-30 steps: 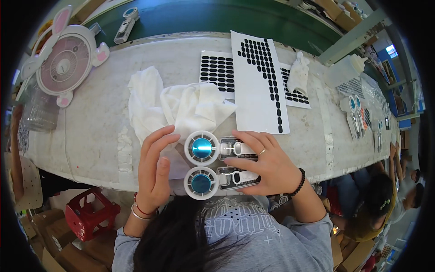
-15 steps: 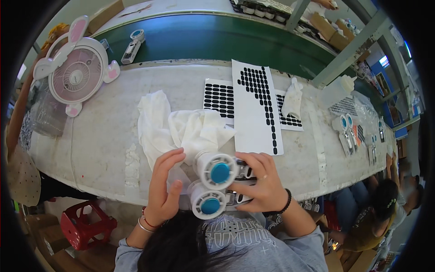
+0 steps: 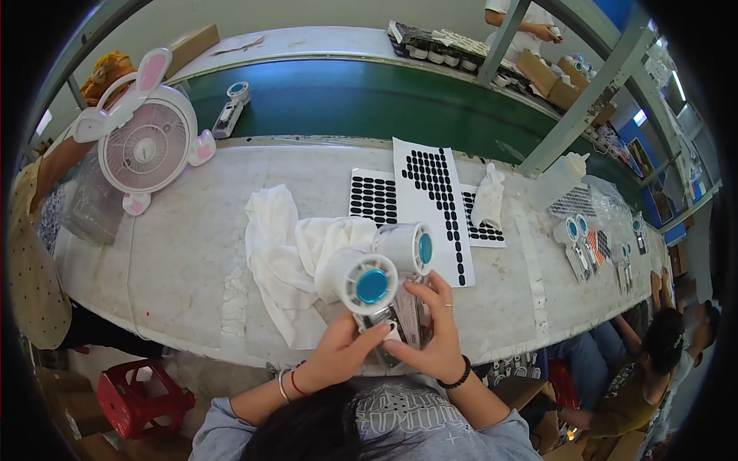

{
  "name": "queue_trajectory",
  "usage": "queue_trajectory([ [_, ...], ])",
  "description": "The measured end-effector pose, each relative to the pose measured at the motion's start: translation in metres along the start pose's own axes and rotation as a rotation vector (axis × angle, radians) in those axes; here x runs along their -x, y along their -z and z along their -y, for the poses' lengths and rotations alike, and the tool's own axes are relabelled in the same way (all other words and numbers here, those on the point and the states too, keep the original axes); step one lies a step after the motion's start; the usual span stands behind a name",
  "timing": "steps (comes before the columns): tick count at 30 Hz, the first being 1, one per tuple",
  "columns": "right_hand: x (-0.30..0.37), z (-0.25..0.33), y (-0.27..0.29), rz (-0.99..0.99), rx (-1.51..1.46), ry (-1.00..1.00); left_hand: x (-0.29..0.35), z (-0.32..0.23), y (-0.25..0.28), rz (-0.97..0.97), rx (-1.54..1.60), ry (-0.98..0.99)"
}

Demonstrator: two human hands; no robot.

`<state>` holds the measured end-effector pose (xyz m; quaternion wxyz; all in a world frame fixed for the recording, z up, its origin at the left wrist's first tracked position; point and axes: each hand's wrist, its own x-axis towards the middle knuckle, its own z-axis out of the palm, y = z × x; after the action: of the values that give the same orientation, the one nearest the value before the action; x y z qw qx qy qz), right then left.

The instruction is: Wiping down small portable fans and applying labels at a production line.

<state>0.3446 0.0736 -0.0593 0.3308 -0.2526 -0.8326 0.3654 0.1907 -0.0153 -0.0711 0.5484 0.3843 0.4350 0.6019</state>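
Observation:
My hands hold two small white handheld fans in front of me, their round heads tilted up and away from me. The left fan (image 3: 344, 275) has a blue disc at its centre, and my left hand (image 3: 337, 355) is closed round its clear-cased handle. My right hand (image 3: 432, 339) grips the handle of the other fan (image 3: 393, 240), whose blue disc faces right; its thumb reaches toward the left fan's handle. The fingers partly hide both handles. Just beyond the fans lies a crumpled white cloth (image 3: 273, 257) on the pale worktable (image 3: 192, 253).
Sheets of black oval stickers (image 3: 419, 223) lie beyond the fans, with a white crumpled wad (image 3: 489, 198) on them. A bunny-eared fan (image 3: 146, 146) stands at left. Another handheld fan (image 3: 229, 111) lies on the green belt (image 3: 330, 96). A bottle (image 3: 565, 180) and several fans are at right.
My left hand, open before, has closed on one fan's handle. Both fans, earlier in my right hand, have swung round so their heads point away. The view has tilted up slightly.

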Motion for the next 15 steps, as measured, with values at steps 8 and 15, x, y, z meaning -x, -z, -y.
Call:
queue_trajectory([
  [8, 0.005, -0.014, -0.008, 0.053, -0.798, -0.429, -0.004, -0.005, 0.008, -0.118, 0.202, 0.08],
  [15, 0.002, -0.016, -0.011, -0.023, -0.892, -0.414, -0.001, -0.011, 0.005, -0.075, 0.182, 0.057],
])
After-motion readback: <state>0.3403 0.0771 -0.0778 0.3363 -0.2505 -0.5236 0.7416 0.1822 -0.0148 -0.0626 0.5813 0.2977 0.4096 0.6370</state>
